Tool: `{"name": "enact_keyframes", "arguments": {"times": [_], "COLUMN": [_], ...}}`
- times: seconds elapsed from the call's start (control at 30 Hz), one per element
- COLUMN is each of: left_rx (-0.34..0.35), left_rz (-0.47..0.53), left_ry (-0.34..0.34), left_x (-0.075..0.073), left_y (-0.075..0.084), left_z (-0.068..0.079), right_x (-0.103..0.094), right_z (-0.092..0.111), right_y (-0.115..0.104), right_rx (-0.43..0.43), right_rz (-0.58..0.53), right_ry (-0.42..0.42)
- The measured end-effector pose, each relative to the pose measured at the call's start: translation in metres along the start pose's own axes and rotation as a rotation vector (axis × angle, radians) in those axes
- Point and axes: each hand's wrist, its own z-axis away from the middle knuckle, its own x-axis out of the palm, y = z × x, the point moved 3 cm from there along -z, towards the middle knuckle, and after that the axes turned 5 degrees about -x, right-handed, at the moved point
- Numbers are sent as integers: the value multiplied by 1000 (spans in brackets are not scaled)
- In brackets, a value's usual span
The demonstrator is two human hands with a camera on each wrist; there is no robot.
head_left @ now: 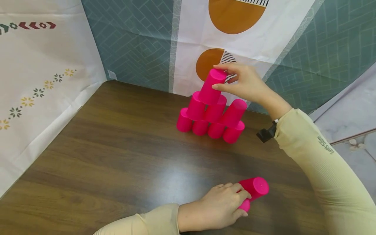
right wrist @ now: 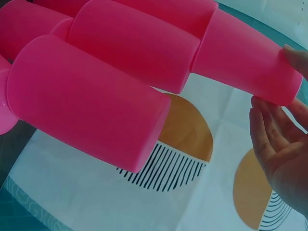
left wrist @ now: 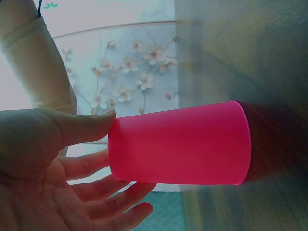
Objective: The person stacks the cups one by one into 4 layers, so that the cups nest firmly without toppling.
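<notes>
A stack of pink cups, all turned upside down, rises near the back wall. My right hand (head_left: pixel 246 81) pinches the top cup (head_left: pixel 210 88) near its closed end, thumb on one side and fingers on the other. Its rim meets two cups of the middle row, such as the left one (head_left: pixel 196 107). Closer to me, my left hand (head_left: pixel 215 207) holds a pink cup (left wrist: pixel 178 149) between thumb and fingers, open end toward the table. Just beyond those fingers another pink cup (head_left: pixel 259 186) stands upside down, partly covered by them.
The middle row's right cup (head_left: pixel 235 112) sits apart from its neighbours at the top. Several cups, such as the left end one (head_left: pixel 184 120), form the bottom row on the brown wooden table (head_left: pixel 117 156). Patterned cloth (head_left: pixel 138 49) hangs behind.
</notes>
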Motion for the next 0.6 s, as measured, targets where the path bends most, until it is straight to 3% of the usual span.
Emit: {"name": "enact_keyframes", "arguments": {"times": [0.6], "left_rx": [-3], "left_rz": [-2], "left_ry": [-12], "left_x": [3], "left_y": [0], "left_z": [0], "right_x": [3], "right_z": [-6], "right_y": [0], "right_rx": [52], "right_rz": [24], "right_ry": [-18]}}
